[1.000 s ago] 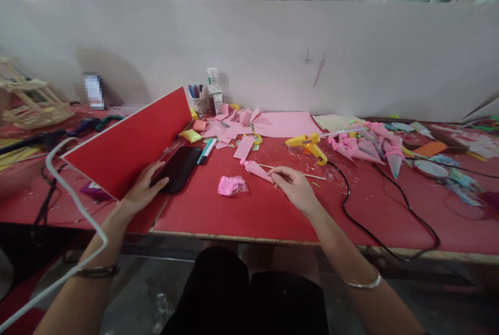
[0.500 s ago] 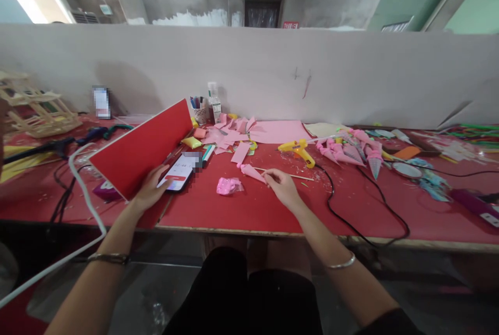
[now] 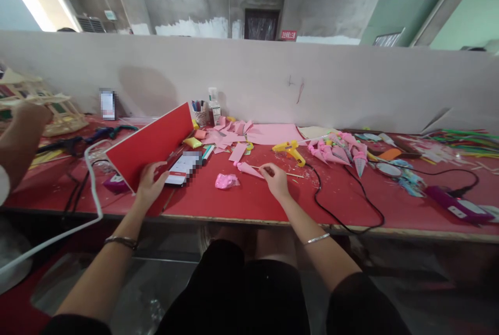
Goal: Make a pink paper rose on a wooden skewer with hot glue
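Note:
My left hand [image 3: 153,183] rests on the red table [image 3: 249,202], its fingers at the near end of a phone [image 3: 183,168] with a lit screen. A tilted red board [image 3: 150,143] leans just behind that hand. My right hand [image 3: 276,179] pinches a thin wooden stick [image 3: 292,174] that carries a pink paper cone [image 3: 246,169]. A crumpled pink bag [image 3: 225,181] lies between my two hands.
A yellow glue gun [image 3: 289,150] with a black cable [image 3: 343,205] lies right of the stick. Finished pink cones [image 3: 340,150] and pink paper scraps [image 3: 234,131] lie behind. A pen cup [image 3: 200,111] and bottle [image 3: 214,102] stand by the divider wall. Another person's arm [image 3: 17,142] is at the far left.
The phone screen went from dark to lit under my left hand. My view tipped upward, showing more of the room. Another person's arm has come in at the left.

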`<state>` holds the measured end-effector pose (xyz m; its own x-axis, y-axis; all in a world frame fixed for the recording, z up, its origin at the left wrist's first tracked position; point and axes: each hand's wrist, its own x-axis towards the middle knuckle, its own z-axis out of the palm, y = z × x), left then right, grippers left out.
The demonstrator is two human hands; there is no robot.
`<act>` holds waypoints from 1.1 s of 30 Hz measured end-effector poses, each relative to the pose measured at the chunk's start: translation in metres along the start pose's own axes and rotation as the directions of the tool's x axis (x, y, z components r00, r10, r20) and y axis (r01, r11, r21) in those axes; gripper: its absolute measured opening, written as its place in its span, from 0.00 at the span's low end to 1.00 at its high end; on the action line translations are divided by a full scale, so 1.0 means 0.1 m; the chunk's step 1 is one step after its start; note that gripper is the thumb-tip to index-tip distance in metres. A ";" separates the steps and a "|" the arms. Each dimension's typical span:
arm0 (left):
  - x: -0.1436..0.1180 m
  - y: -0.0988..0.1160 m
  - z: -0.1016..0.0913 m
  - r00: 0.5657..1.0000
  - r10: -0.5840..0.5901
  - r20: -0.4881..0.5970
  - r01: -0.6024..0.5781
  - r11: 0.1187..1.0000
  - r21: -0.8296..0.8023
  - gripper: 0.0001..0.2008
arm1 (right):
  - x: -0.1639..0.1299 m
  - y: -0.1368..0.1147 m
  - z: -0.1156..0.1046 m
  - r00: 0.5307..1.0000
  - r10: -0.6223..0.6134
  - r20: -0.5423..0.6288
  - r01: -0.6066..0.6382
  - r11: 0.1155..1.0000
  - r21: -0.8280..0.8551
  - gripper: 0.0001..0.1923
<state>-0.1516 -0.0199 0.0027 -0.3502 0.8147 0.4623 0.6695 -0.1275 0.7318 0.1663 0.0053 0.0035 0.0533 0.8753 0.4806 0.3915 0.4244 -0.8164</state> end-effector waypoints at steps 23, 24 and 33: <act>-0.73 0.60 0.52 0.826 0.521 0.213 -0.562 0.791 0.243 0.09 | 0.01 0.13 0.04 0.998 -0.022 -0.059 0.021 1.000 -0.010 0.08; -0.74 0.61 0.52 0.826 0.520 0.217 -0.561 0.792 0.241 0.09 | 0.01 0.13 0.04 0.998 -0.029 -0.064 0.028 0.999 -0.019 0.08; -0.74 0.61 0.53 0.813 0.534 0.232 -0.579 0.784 0.225 0.09 | 0.01 0.09 0.01 0.993 -0.091 -0.080 0.083 0.992 -0.091 0.07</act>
<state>-0.0498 -0.0574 -0.0133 0.2248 0.7254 0.6506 0.8749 -0.4442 0.1930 0.1684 0.0099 -0.0037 0.0913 0.8117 0.5769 0.4769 0.4729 -0.7409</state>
